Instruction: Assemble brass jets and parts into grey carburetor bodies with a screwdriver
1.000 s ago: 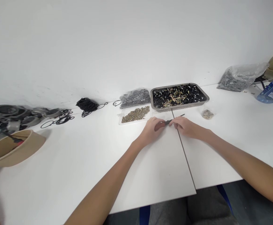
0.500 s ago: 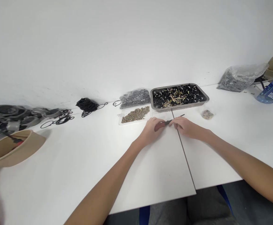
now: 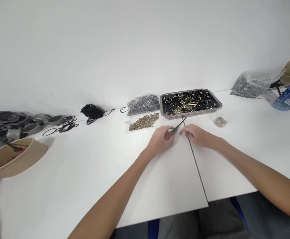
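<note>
My left hand (image 3: 159,141) rests on the white table, its fingers wrapped round the dark red handle of a screwdriver (image 3: 177,127). The thin dark shaft slants up and right toward the front rim of a metal tray (image 3: 216,107). Just right of the tool, my right hand (image 3: 196,135) lies on the table with its fingers bent and a gap behind the index finger; nothing shows in it. Black ring-shaped parts (image 3: 168,104) and brassy screws (image 3: 187,103) fill the tray. Small brass-coloured pieces (image 3: 145,121) lie in a shallow clear tray (image 3: 135,131) beyond my left hand.
A bag of small grey parts (image 3: 143,104) lies by the wall, left of the metal tray. Black rubber rings (image 3: 92,113) and grey round parts (image 3: 13,122) sit farther left, behind a beige bin (image 3: 33,159). At right are a small clear packet (image 3: 220,122), another bag (image 3: 247,84) and a blue bottle (image 3: 285,99).
The screwdriver has swung in my left hand, its tip now pointing farther away toward the tray. Its shaft has left my right fingers, which have hardly moved.
</note>
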Tool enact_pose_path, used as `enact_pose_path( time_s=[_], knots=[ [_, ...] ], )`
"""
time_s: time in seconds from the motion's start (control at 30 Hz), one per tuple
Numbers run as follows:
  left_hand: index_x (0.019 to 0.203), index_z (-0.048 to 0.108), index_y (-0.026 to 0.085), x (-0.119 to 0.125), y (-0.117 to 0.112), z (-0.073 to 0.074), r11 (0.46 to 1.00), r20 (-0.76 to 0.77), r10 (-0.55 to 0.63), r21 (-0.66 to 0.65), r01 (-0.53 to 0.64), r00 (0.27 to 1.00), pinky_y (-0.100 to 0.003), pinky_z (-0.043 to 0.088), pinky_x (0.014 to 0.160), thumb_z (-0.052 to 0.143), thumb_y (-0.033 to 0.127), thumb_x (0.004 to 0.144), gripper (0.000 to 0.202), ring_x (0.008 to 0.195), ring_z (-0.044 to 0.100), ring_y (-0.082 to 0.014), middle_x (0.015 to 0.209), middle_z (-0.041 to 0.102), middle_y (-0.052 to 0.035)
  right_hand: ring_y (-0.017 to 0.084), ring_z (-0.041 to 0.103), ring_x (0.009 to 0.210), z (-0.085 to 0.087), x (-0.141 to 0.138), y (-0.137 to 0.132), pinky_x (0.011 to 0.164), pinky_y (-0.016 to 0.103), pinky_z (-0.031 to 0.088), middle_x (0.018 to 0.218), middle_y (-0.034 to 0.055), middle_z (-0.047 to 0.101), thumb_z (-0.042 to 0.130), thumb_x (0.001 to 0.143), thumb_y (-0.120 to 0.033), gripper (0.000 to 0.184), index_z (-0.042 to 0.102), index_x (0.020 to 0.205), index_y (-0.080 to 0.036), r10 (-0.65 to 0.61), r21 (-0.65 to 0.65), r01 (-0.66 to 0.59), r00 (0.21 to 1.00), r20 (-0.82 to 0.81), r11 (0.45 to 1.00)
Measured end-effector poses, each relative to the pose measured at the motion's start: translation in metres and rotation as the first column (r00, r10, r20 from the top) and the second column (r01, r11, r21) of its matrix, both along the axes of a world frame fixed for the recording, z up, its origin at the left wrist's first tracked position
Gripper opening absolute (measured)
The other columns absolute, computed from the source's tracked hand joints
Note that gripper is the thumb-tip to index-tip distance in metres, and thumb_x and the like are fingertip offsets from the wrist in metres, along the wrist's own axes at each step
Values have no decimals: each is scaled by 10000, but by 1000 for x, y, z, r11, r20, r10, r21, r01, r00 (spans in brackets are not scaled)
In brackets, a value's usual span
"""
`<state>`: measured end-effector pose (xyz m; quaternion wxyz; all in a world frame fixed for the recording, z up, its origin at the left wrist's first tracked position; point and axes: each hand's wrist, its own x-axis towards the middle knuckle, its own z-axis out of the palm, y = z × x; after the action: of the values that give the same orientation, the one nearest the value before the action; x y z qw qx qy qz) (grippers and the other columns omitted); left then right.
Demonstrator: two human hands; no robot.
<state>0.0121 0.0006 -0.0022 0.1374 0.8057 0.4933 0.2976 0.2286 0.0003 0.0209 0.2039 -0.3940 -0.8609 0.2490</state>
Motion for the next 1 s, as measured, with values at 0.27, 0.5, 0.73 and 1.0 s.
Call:
enact_pose_path(
  time_s=[0.27,0.5,0.73,1.0],
  knots=[
    [1027,619,211,3,-5,11,996,-103,38,-78,-46,994,-334,454,753,544,188,778,261,598,492,-140,610,580,31,166,504,810,-1,0,0,827,309,415,782,38,575,335,758,45,447,638,1012,-163,2,0,-2,1000,-3,1000],
    [994,607,200,2,-8,13,993,-5,34,-113,-35,999,-250,386,580,562,160,719,282,519,428,-112,495,492,72,168,494,796,0,-1,0,822,313,406,772,39,569,328,769,45,442,643,992,-170,3,4,-3,1000,1,1000],
    [966,612,192,1,-10,11,991,112,38,-131,-23,993,-215,365,510,541,154,703,275,442,393,-80,451,449,97,160,497,794,2,-1,-1,822,303,409,772,32,567,334,750,64,443,635,976,-170,5,-3,-5,1000,-4,1000],
    [990,567,199,19,-24,18,987,173,145,-99,-129,974,-204,333,468,561,164,751,242,427,388,-83,453,404,105,165,521,829,1,-1,-1,837,317,421,806,42,601,334,740,68,450,627,992,-161,-4,6,3,1000,6,1000]
  ],
)
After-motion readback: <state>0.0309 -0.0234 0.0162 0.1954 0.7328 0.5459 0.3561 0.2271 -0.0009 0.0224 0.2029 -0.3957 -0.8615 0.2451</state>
